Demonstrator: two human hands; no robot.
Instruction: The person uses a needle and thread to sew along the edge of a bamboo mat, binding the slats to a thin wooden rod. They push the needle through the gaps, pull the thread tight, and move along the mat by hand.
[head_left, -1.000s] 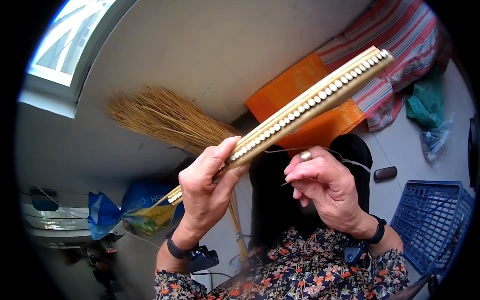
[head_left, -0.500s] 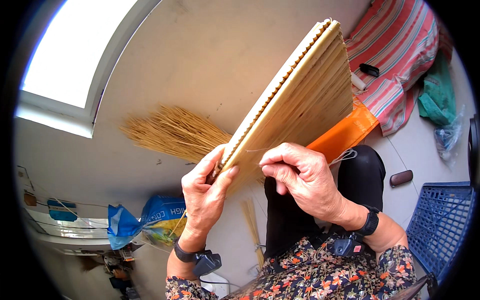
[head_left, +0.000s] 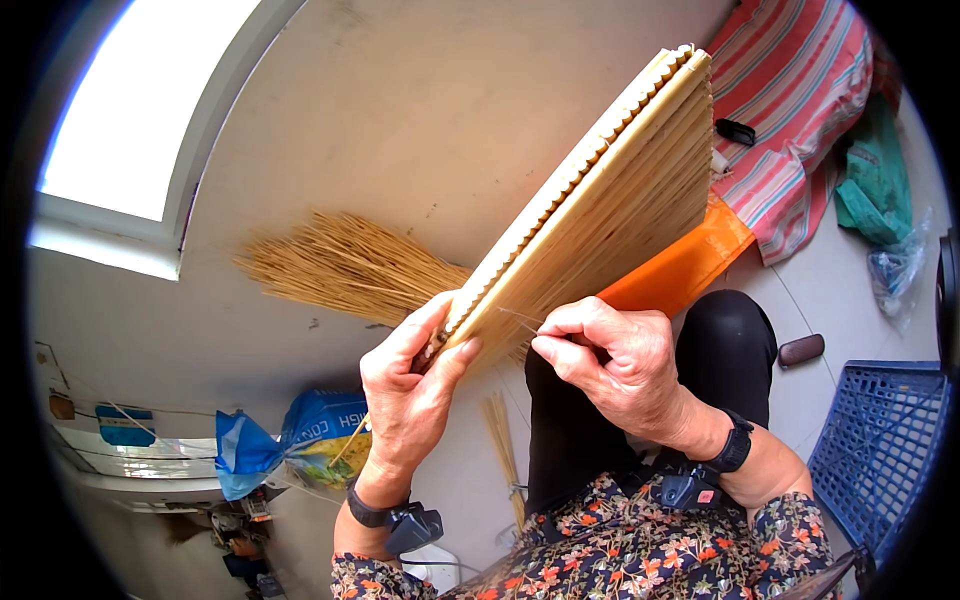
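Note:
A thick panel of pale stalks [head_left: 610, 190] laid side by side stands tilted before me, its scalloped edge turned up and its far end raised. My left hand [head_left: 412, 375] is closed around its near lower corner, with the thumb on the face and the fingers behind. Close to the panel's lower face, my right hand [head_left: 625, 370] pinches a thin thread [head_left: 520, 318] that runs toward the stalks. Whether a needle is in the pinch is too fine to make out.
A bundle of dry stalks [head_left: 350, 265] lies beyond my left hand. Beside the panel are an orange sheet [head_left: 680, 265] and a striped cloth [head_left: 790, 130]. A blue plastic basket [head_left: 880, 450] stands at right near a dark case [head_left: 801, 350]. A blue bag [head_left: 320, 435] lies at left.
The panel has shifted slightly right in view. My right hand has moved a little down and right, and the thread at its fingertips now slants down from the panel. My left hand keeps its grip.

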